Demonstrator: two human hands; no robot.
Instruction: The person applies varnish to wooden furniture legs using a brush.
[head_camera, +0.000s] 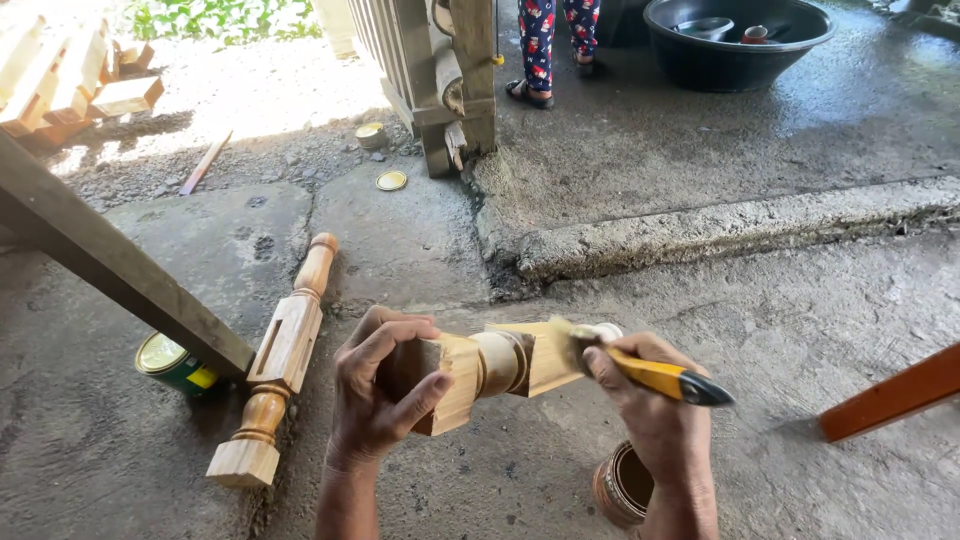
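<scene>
Head view, looking down at a concrete floor (780, 330). Left hand (380, 385) wrapped around the square end of a turned wooden post (495, 365), thumb on the near face, fingers curled over the top. Post held off the floor at mid-frame between both hands, lying roughly level, its rounded collar just right of the left thumb. Right hand (650, 400) closed on the yellow-and-black handle of a paintbrush (640, 370), bristles touching the post's far section and blurred.

Probably stiff and solid, light enough for one hand, judging by the easy single grip. Bare wood likely dry and not slippery; coated areas perhaps tacky. Square block the safest hold, since the flat faces stop rolling.

Below the right wrist, an open round tin (622, 487) on the floor. To the left, a second turned post (280, 365) lying flat, a green can (172, 362) beside it under a slanting dark plank (110, 265). Farther off, a black basin (735, 45) and another person's legs (545, 40) in patterned trousers.
</scene>
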